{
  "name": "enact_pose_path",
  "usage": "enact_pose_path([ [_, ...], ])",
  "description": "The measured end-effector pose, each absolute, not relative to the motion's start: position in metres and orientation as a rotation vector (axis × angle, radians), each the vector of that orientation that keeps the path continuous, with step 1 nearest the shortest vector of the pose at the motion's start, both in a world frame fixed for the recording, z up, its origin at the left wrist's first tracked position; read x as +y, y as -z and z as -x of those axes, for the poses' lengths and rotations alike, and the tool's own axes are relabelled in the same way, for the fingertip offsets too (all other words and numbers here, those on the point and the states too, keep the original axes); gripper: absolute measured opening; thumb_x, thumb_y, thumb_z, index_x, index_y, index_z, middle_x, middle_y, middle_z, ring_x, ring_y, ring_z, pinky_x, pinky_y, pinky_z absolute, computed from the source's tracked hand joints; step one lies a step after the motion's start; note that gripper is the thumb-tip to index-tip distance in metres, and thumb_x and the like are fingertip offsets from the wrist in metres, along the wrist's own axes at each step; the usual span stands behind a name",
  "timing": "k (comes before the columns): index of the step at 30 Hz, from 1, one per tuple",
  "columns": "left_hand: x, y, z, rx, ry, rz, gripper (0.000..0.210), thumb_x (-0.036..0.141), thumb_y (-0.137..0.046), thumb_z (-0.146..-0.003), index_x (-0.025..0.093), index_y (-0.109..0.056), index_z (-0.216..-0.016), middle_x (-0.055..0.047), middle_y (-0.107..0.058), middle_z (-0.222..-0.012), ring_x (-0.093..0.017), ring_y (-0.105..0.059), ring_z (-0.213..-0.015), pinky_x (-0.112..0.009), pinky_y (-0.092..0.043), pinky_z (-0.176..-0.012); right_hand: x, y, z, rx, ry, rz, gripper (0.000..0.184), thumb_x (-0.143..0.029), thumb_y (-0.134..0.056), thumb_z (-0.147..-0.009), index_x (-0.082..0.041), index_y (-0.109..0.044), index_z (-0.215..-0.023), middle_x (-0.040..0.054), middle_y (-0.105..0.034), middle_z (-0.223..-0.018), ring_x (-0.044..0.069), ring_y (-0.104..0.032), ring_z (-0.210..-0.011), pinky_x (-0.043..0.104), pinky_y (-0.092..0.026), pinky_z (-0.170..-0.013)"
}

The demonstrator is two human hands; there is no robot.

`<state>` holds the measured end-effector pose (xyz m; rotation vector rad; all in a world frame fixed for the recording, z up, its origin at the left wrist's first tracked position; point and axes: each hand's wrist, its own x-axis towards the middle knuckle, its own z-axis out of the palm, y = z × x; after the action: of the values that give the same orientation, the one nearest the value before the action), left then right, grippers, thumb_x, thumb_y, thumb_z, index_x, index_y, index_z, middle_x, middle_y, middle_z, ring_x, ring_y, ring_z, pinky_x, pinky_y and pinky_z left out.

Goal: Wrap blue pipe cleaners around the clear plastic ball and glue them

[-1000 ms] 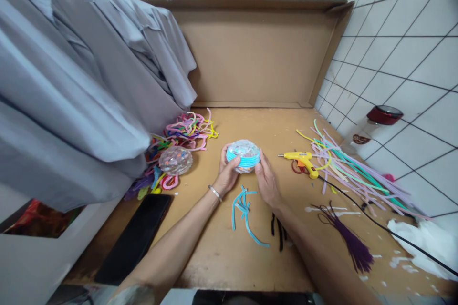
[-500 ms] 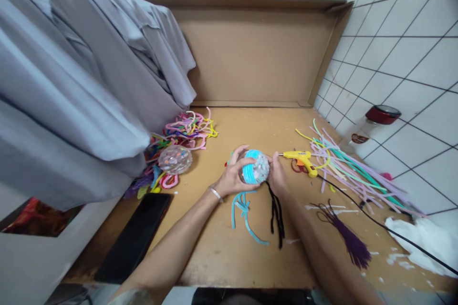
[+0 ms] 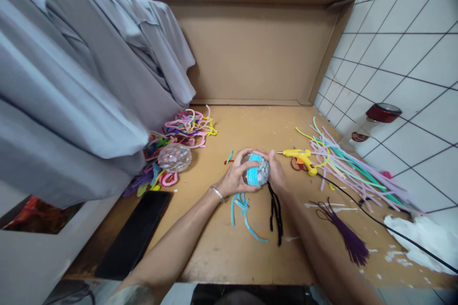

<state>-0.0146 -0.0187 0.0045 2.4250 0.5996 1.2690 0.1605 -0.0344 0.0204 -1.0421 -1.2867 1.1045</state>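
Ball (image 3: 264, 171) tipped over in the last second: blue band (image 3: 254, 171) now upright, bare end toward 3 o'clock, so right hand (image 3: 277, 175) can get at it. Left hand (image 3: 232, 178) grips opposite side, right clasps bare end. Over counter (image 3: 214, 252); glue gun (image 3: 302, 157) at 3 o'clock, untouched.

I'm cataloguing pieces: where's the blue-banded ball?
In the head view, the blue-banded ball is held between the left hand and right hand, left of the glue gun.
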Motion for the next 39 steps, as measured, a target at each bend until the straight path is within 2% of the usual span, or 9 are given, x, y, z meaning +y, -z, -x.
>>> enact_pose_path([
  [5, -0.02, -0.007, 0.014, 0.663, -1.284, -2.423, 0.073, 0.034, -0.091, -0.063, 0.026, -0.058, -0.128, -0.015, -0.036, -0.15, -0.036, -0.046, -0.139, -0.057, -0.044, -0.113, -0.043, -0.028, -0.154, -1.413, -0.838, 1.121, 0.072, -0.078, -0.03, -0.092, -0.026, -0.077, -0.112, 0.0093, -0.059, -0.145, 0.028, -0.053, -0.136, 0.046, -0.039, -0.118],
  [14, -0.016, -0.006, 0.012, 0.75, -1.355, -2.357, 0.072, 0.039, -0.086, -0.069, 0.023, -0.055, -0.132, -0.016, -0.047, -0.141, -0.033, -0.052, -0.133, -0.054, -0.047, -0.111, -0.052, -0.029, -0.144, -1.585, -0.39, 1.193, 0.055, -0.056, -0.028, -0.102, -0.026, -0.068, -0.124, 0.0103, -0.063, -0.136, 0.025, -0.053, -0.132, 0.051, -0.038, -0.115],
  [16, -0.012, -0.004, 0.01, 0.803, -1.398, -2.3, 0.07, 0.04, -0.087, -0.069, 0.023, -0.056, -0.13, -0.016, -0.047, -0.14, -0.033, -0.052, -0.134, -0.052, -0.047, -0.11, -0.054, -0.035, -0.146, -1.567, -0.307, 1.165, 0.043, -0.049, -0.038, -0.1, -0.025, -0.068, -0.119, 0.01, -0.067, -0.127, 0.025, -0.057, -0.124, 0.049, -0.041, -0.111],
  [19, -0.008, -0.003, 0.008, 0.921, -1.464, -2.208, 0.071, 0.039, -0.089, -0.067, 0.023, -0.055, -0.128, -0.014, -0.049, -0.139, -0.031, -0.052, -0.133, -0.051, -0.046, -0.112, -0.059, -0.047, -0.153, -1.493, -0.218, 1.112, 0.021, -0.037, -0.052, -0.094, -0.024, -0.068, -0.094, 0.0058, -0.068, -0.095, 0.023, -0.062, -0.097, 0.042, -0.048, -0.093],
  [22, -0.006, -0.004, 0.007, 1.038, -1.577, -2.119, 0.072, 0.038, -0.089, -0.066, 0.023, -0.054, -0.127, -0.013, -0.05, -0.137, -0.03, -0.052, -0.133, -0.05, -0.045, -0.113, -0.065, -0.059, -0.158, -1.54, -0.28, 1.06, 0.015, -0.029, -0.055, -0.089, -0.024, -0.06, -0.076, 0.0018, -0.059, -0.075, 0.019, -0.055, -0.075, 0.035, -0.047, -0.075],
  [28, -0.003, -0.007, 0.01, 1.174, -1.691, -2.03, 0.07, 0.038, -0.087, -0.068, 0.025, -0.052, -0.127, -0.011, -0.053, -0.133, -0.028, -0.055, -0.129, -0.047, -0.046, -0.112, -0.069, -0.065, -0.156, -1.769, -0.515, 1.0, 0.016, -0.023, -0.054, -0.078, -0.024, -0.051, -0.063, -0.0013, -0.051, -0.062, 0.014, -0.044, -0.059, 0.029, -0.037, -0.059],
  [31, -0.002, -0.008, 0.012, 1.191, -1.72, -1.999, 0.069, 0.038, -0.087, -0.069, 0.025, -0.052, -0.127, -0.01, -0.053, -0.133, -0.028, -0.055, -0.128, -0.047, -0.046, -0.112, -0.064, -0.059, -0.154, -1.938, -0.587, 1.069, 0.014, -0.019, -0.054, -0.076, -0.023, -0.052, -0.062, -0.002, -0.051, -0.062, 0.012, -0.044, -0.057, 0.027, -0.035, -0.058],
  [35, -0.003, -0.007, 0.012, 1.205, -1.715, -2.001, 0.069, 0.037, -0.087, -0.068, 0.024, -0.052, -0.127, -0.01, -0.053, -0.132, -0.029, -0.054, -0.13, -0.047, -0.045, -0.113, -0.059, -0.049, -0.152, -2.252, -0.635, 1.423, 0.003, -0.019, -0.064, -0.072, -0.022, -0.063, -0.071, 0.0005, -0.064, -0.071, 0.014, -0.053, -0.064, 0.027, -0.033, -0.061],
  [39, -0.004, -0.006, 0.01, 1.19, -1.686, -2.018, 0.071, 0.035, -0.088, -0.067, 0.024, -0.052, -0.127, -0.011, -0.052, -0.134, -0.029, -0.052, -0.132, -0.048, -0.044, -0.113, -0.059, -0.041, -0.15, -2.441, -0.637, 1.609, 0.007, -0.017, -0.067, -0.073, -0.022, -0.067, -0.077, 0.004, -0.069, -0.079, 0.018, -0.059, -0.073, 0.028, -0.033, -0.064],
])
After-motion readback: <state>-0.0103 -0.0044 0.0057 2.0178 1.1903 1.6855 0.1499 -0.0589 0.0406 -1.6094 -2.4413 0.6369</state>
